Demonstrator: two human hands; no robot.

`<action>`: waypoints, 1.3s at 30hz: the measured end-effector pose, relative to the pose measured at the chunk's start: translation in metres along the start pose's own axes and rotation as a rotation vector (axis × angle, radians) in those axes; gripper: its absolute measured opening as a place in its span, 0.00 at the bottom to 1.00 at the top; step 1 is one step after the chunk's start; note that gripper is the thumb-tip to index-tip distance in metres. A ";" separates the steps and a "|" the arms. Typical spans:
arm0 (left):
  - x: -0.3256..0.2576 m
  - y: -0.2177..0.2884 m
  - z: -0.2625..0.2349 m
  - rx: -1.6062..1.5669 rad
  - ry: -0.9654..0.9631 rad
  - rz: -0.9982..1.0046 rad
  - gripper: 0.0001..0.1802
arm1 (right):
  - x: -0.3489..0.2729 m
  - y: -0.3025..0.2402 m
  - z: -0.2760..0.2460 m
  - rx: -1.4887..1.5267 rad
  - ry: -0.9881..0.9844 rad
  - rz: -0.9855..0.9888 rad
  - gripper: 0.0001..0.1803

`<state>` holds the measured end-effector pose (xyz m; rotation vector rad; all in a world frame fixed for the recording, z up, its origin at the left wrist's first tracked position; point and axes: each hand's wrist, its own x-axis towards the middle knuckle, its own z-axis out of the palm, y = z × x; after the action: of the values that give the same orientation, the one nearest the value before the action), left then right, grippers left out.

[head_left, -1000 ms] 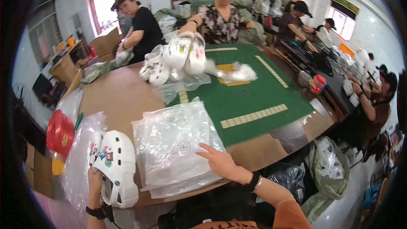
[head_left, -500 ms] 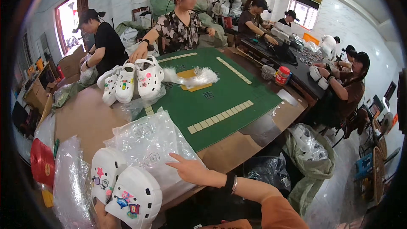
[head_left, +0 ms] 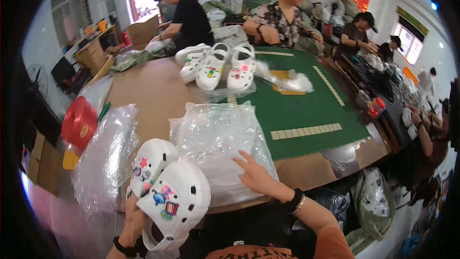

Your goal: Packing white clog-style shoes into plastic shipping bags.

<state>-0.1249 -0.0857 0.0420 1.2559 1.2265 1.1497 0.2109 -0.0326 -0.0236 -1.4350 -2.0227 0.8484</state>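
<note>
Bagging step, I judge: my left hand [head_left: 132, 220] grips two white clogs [head_left: 167, 194] at lower left; right hand [head_left: 256, 175], fingers spread, presses the bags [head_left: 215, 139] mid-tabletop. Next I'd open one bag.

Head camera looks down close over the worktable [head_left: 158, 96], facing forward.

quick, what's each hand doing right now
Left hand: closed, holding pair of white foam clogs with colourful charms.
Right hand: open, flat on stack of clear plastic bags.
</note>
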 end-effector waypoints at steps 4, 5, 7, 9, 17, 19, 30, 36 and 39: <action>0.016 -0.022 -0.024 0.072 0.119 -0.002 0.19 | 0.014 0.012 -0.012 0.045 0.252 -0.115 0.35; 0.022 -0.040 -0.043 0.127 0.159 0.029 0.19 | 0.016 -0.007 -0.024 0.085 0.298 -0.162 0.35; 0.025 -0.038 -0.054 0.236 0.195 -0.035 0.17 | 0.019 -0.007 -0.038 0.041 0.408 -0.189 0.36; 0.030 -0.051 -0.062 0.265 0.262 -0.006 0.18 | 0.025 -0.009 -0.051 0.000 0.445 -0.178 0.37; 0.015 -0.016 -0.023 0.029 -0.047 0.078 0.20 | 0.041 -0.026 -0.052 -0.144 0.459 -0.101 0.30; 0.012 -0.007 -0.007 0.189 -0.232 0.287 0.21 | 0.044 -0.016 -0.035 -0.197 0.442 -0.163 0.28; 0.030 -0.037 0.056 0.267 -0.576 0.058 0.19 | 0.014 0.002 -0.019 -0.158 0.155 -0.164 0.27; 0.062 -0.044 0.066 0.354 -0.483 -0.104 0.18 | -0.006 0.005 -0.011 -0.242 0.182 -0.301 0.25; 0.061 -0.067 0.064 0.389 -0.270 -0.018 0.14 | -0.005 -0.001 -0.006 -0.208 0.197 -0.246 0.24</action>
<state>-0.0627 -0.0275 -0.0294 1.6258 1.2870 0.7162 0.2156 -0.0369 -0.0192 -1.2833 -2.1249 0.3882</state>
